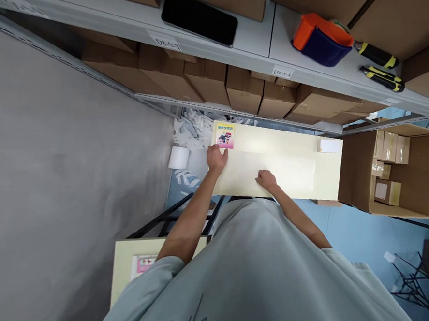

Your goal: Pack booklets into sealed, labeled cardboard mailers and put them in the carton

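Observation:
A long cream tabletop (282, 137) lies in front of me, with a pale, thin, see-through sheet (291, 170) flat along its near half. My left hand (217, 159) rests at the sheet's left end, thumb apart from the fingers, just below a small yellow-and-pink picture booklet (225, 136). Over the middle of the sheet is my right hand (266, 180), its fingers curled in; whatever they pinch, if anything, is hidden. A small stack of white slips (329, 146) sits toward the table's right end.
An open carton (375, 209) with small taped boxes stands at the right. Shelves above hold brown boxes (244, 88), a black phone (199, 17), an orange-and-blue tape dispenser (321, 40) and utility knives (382, 78). White paper scraps (194, 128) and a white roll (179, 158) lie left, by a grey wall.

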Motion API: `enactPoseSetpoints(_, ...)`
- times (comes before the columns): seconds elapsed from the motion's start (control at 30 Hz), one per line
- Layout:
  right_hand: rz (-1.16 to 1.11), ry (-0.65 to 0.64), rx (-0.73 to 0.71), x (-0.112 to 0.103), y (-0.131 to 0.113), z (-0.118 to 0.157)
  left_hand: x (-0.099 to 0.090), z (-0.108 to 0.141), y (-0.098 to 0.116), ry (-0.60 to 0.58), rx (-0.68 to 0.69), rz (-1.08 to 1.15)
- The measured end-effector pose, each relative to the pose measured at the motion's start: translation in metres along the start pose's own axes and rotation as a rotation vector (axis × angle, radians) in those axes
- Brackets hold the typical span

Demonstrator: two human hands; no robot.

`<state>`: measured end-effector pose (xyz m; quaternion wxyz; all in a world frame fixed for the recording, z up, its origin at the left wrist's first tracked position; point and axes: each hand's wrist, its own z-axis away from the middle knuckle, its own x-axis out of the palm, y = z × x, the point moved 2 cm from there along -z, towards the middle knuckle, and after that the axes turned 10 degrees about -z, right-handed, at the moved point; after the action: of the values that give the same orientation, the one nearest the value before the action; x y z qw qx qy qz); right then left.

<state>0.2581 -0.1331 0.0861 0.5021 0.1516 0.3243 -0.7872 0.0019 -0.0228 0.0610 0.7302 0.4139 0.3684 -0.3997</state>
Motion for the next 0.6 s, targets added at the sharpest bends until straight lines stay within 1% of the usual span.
enactPoseSetpoints(0.07, 0.021, 0.007, 0.027, 0.003, -0.004, 0.0, -0.006, -0.023, -0.001, 0.046, -0.046, -0.001)
enactPoseSetpoints(0.13, 0.037, 0.014, 0.05, 0.006, -0.008, 0.001, -0.007, -0.039, 0.001, 0.045, -0.074, 0.003)
enactPoseSetpoints(0.2, 0.047, 0.016, 0.074, 0.008, -0.01, 0.001, -0.005, -0.049, 0.005, 0.025, -0.097, 0.023)
enactPoseSetpoints(0.3, 0.047, 0.011, 0.102, 0.01, -0.013, -0.001, -0.004, -0.056, 0.007, -0.025, -0.151, 0.1)
enactPoseSetpoints(0.37, 0.036, 0.007, 0.114, 0.011, -0.013, -0.003, -0.006, -0.057, 0.008, -0.052, -0.179, 0.147)
enactPoseSetpoints(0.43, 0.011, 0.006, 0.122, 0.011, -0.013, -0.005, -0.01, -0.056, 0.011, -0.05, -0.163, 0.158)
enactPoseSetpoints(0.53, -0.055, 0.019, 0.124, 0.012, -0.014, -0.007, -0.02, -0.044, 0.021, -0.015, -0.073, 0.152)
enactPoseSetpoints(0.6, -0.123, 0.035, 0.118, 0.011, -0.012, -0.008, -0.024, -0.029, 0.03, -0.001, -0.007, 0.176)
